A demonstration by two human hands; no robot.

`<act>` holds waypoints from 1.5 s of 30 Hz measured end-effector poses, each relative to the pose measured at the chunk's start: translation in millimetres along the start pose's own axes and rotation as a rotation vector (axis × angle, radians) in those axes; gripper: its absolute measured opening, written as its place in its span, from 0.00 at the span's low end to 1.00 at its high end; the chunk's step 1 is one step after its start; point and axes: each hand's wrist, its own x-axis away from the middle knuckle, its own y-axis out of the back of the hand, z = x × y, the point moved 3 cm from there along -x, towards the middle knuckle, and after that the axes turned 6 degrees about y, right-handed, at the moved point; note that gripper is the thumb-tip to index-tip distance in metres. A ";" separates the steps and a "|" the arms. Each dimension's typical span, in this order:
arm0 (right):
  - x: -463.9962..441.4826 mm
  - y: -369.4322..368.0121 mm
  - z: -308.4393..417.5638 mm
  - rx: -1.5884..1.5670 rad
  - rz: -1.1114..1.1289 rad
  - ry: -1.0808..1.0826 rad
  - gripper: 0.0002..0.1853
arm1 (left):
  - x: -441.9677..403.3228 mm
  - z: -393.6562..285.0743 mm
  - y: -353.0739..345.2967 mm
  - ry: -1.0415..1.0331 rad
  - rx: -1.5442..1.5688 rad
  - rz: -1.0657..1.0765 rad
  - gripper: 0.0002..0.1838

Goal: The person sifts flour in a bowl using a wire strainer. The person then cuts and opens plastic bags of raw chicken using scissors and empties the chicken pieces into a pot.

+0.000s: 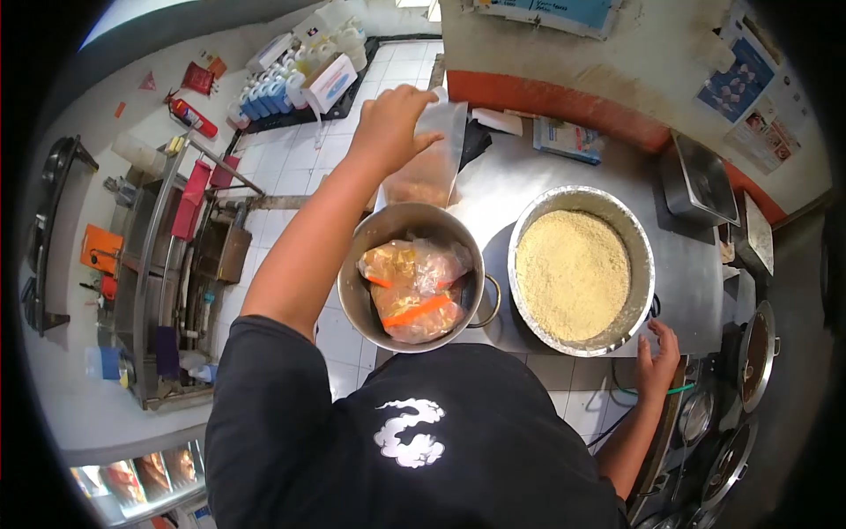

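Observation:
My left hand [394, 125] is stretched forward, fingers bent over the top of a clear plastic bag [448, 132] with brownish contents low inside it. This bag stands just beyond a deep metal pot [345, 282]. Inside the pot lie several filled plastic bags [423, 317], some with orange strips across them. To the right, a wide metal pot [648, 264] is filled with pale yellow crumbs [573, 273]. My right hand [657, 357] is by that pot's lower right rim, thumb and fingers apart, holding nothing that I can see.
Both pots are at the metal table [696, 300]. A rectangular metal pan [701, 181] stands against the wall at the back right. Large round pans [756, 357] are at the far right. A sink rack [163, 264] stands left, with bottles [273, 97] on the floor behind.

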 end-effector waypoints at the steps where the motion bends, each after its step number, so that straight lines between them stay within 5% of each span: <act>1: -3.5 -3.0 10.3 -0.003 0.019 0.030 0.17 | 12.3 -13.3 15.0 0.000 0.026 -0.078 0.21; 2: -7.9 -6.1 26.3 -0.007 0.033 0.061 0.17 | 28.8 -23.9 25.6 -0.003 0.050 -0.160 0.21; 4: -16.5 -15.9 56.0 -0.032 0.065 0.144 0.17 | 82.5 -47.2 25.5 0.048 0.186 0.248 0.23; 6: -24.8 -27.7 85.3 -0.070 0.109 0.253 0.18 | 133.0 -74.5 -0.8 -0.014 -0.129 0.622 0.25; 8: -37.5 -42.3 114.1 -0.150 0.168 0.336 0.19 | 164.7 -86.9 -32.3 0.105 -0.161 0.775 0.20; 11: -57.8 -57.0 146.1 -0.203 0.210 0.480 0.20 | 167.8 -79.2 -63.3 0.216 -0.289 0.825 0.17; 14: -65.7 -61.1 163.5 -0.244 0.222 0.549 0.21 | 183.8 -66.3 -97.1 0.086 -0.289 0.889 0.13; 20: -58.5 -61.1 152.1 -0.239 0.240 0.497 0.21 | 138.1 -48.0 -27.0 -0.001 -0.176 0.988 0.12; 31: -34.5 -39.2 113.2 -0.150 0.229 0.296 0.19 | 21.5 -14.6 147.2 -0.139 0.077 0.463 0.08; 35: -30.0 -34.8 119.8 -0.131 0.237 0.292 0.19 | 11.2 0.5 111.4 -0.216 0.362 0.281 0.09; 38: -23.5 -34.2 119.7 -0.127 0.251 0.297 0.20 | 9.1 20.2 71.1 0.102 0.311 0.562 0.08; 41: -17.3 -33.7 118.8 -0.119 0.271 0.277 0.20 | 17.6 74.1 -0.1 0.272 0.646 0.600 0.10; 44: -11.0 -34.6 118.0 -0.104 0.296 0.243 0.20 | 29.7 107.8 -51.4 0.330 0.464 0.479 0.15; 45: -9.9 -36.1 117.5 -0.099 0.302 0.235 0.20 | 32.3 108.6 -49.6 0.393 0.315 0.392 0.23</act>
